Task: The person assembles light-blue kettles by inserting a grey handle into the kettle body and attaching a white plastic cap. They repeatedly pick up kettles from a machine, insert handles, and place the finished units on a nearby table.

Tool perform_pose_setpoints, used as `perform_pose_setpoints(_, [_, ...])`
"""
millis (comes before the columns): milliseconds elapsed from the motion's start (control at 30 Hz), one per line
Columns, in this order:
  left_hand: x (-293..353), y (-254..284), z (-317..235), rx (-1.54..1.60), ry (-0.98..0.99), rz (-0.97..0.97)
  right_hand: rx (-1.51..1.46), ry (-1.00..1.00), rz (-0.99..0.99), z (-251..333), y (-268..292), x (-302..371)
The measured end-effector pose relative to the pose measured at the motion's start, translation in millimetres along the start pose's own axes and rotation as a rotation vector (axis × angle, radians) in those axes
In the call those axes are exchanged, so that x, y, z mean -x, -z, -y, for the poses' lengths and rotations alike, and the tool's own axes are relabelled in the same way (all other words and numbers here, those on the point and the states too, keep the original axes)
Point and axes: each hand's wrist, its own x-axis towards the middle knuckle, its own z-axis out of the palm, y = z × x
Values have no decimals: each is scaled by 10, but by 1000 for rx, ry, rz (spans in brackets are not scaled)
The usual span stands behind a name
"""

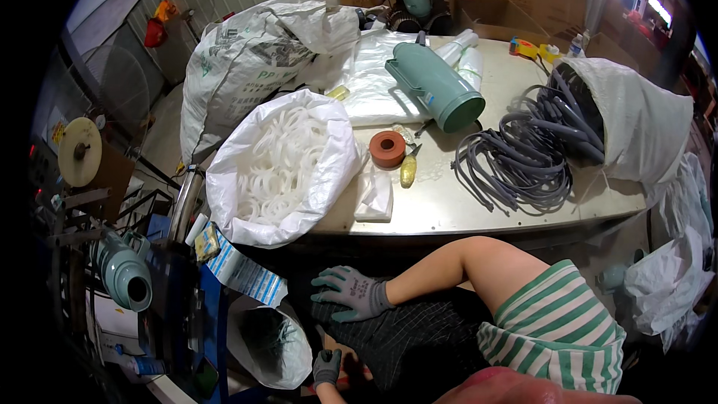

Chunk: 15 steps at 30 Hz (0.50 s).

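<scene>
My right hand [351, 294], in a grey glove with green fingertips, lies flat with fingers spread on dark pinstriped cloth [419, 337] over my lap. Lower down, my left hand [327, 368], also gloved, has its fingers curled closed; whatever is in them, if anything, is hidden. Beside it stands a white sack [305, 363] with a dark green inside or contents. On the table, a grey-green cylinder with a handle [437, 90] lies on its side on clear plastic bags [366, 97]. Near it are a brown tape roll [387, 150] and a small yellow-handled tool [408, 170].
An open white sack of translucent rings [280, 172] stands at the table's left. Grey strips [516, 157] spill from another sack [643, 120] at the right. A machine holding a similar green cylinder [123, 273] is at left. Across the table sits another person [419, 7].
</scene>
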Motion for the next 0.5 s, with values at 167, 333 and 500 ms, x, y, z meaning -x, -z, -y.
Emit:
perform_pose_setpoints(167, [-21,64,71,-47,17,-39,28,21,51,-35,0,-174])
perform_pose_setpoints(333, [452,687,-451,410,-129,-251,43,2,103,59,77,-332])
perform_pose_setpoints(500, [1490,1163,-615,128,-159,-1175,25,24,67,123,41,-182])
